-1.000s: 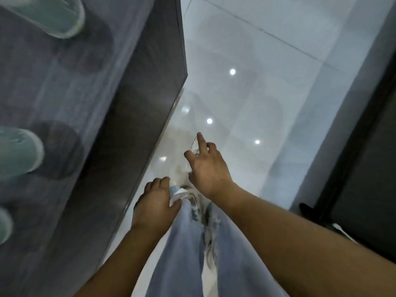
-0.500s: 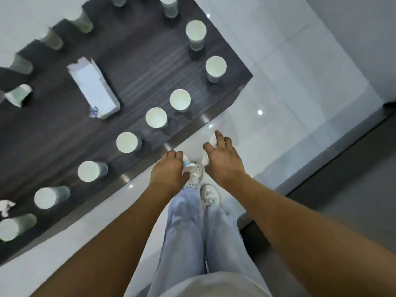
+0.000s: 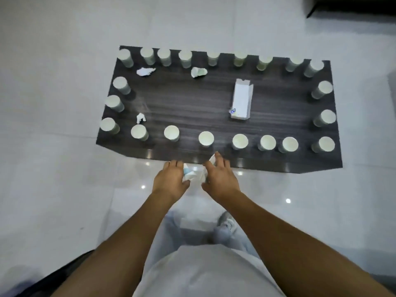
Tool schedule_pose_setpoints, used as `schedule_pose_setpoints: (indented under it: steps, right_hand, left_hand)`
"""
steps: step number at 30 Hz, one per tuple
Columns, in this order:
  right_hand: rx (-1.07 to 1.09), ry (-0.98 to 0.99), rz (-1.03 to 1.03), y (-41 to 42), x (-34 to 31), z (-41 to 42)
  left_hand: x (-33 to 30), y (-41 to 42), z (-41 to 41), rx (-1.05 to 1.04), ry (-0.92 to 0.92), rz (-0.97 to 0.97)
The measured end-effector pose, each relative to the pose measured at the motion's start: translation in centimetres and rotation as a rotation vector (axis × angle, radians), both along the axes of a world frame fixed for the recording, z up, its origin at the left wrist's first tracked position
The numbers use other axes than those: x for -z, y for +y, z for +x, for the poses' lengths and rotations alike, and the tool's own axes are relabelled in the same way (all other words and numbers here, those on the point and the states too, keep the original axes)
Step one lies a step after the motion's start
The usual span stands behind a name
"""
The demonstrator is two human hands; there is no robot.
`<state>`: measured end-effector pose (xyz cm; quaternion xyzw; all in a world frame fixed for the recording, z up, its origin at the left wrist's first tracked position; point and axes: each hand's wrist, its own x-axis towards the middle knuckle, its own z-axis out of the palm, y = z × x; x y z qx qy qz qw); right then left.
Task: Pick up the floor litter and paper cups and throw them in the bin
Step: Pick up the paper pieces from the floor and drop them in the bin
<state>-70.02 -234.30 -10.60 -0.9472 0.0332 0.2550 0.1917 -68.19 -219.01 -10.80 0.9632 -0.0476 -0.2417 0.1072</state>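
Risk: both hands loaded, no bin in view; carrying litter past near table edge [image 3: 214, 162] could knock paper cups [image 3: 206, 138] standing close by. Loose scraps could slip.

Left hand [image 3: 170, 182]: fingers curled round crumpled white-blue paper [image 3: 188, 174], which pokes out right of palm.

Right hand [image 3: 220, 179]: fingers partly curled, pinching white paper scrap [image 3: 211, 160], which sticks out at fingertips, far side.

More cups, crumpled tissues [image 3: 145, 71], white carton [image 3: 242, 101] remain on table.

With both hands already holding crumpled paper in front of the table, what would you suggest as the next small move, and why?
Probably carry it to the bin, which isn't in view. The left hand and right hand each grip crumpled paper, so neither seems free for the paper cups on the table.
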Motion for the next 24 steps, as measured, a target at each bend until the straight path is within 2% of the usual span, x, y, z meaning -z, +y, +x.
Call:
schedule_pose_setpoints:
  steps: [4,13,24]
  right_hand:
    - [-0.127,0.048,0.005,10.1,-1.1,2.0]
    - [-0.298,0.041,0.032,32.6,-2.2,5.7]
    - [-0.507,0.058,0.060,48.5,-1.3,12.8]
  left_hand:
    - [-1.1,11.1,-0.7,-0.158,0.016,-0.008]
    - [-3.5,33.8,0.2,-0.287,-0.024,0.002]
    - [-2.7,49.4,4.2,-0.474,-0.001,0.008]
